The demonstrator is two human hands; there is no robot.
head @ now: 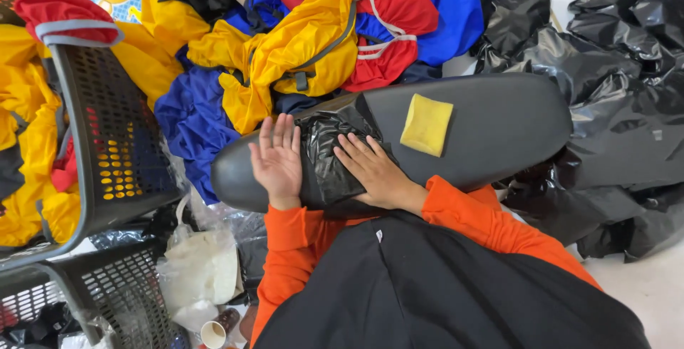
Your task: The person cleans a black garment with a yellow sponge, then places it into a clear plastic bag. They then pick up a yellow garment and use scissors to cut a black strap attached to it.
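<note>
A: What fills the frame, biggest first?

B: A heap of yellow, blue and red garments [299, 43] across the top, and crumpled black plastic bags [627, 92] down the right side. In the middle lies a long black padded board [499, 128], its long axis running left to right.

A: And on the board?

B: A folded black plastic packet [331, 153] sits left of centre, long axis roughly top to bottom in the frame. The right hand [374, 167] lies flat on it, fingers spread and pointing upper left, pressing rather than gripping. The left hand [276, 157] is just beside the packet's left edge, open, fingers together and extended, resting on the board.

A: So which hand is nearer?

B: The right; it is touching. The packet lies between the two hands.

A: Anything smaller?

B: A small yellow square pad [426, 124] right of the packet, apart from the fingers. A grey perforated basket [114, 142] stands at left; a paper cup [212, 333] at bottom left.
</note>
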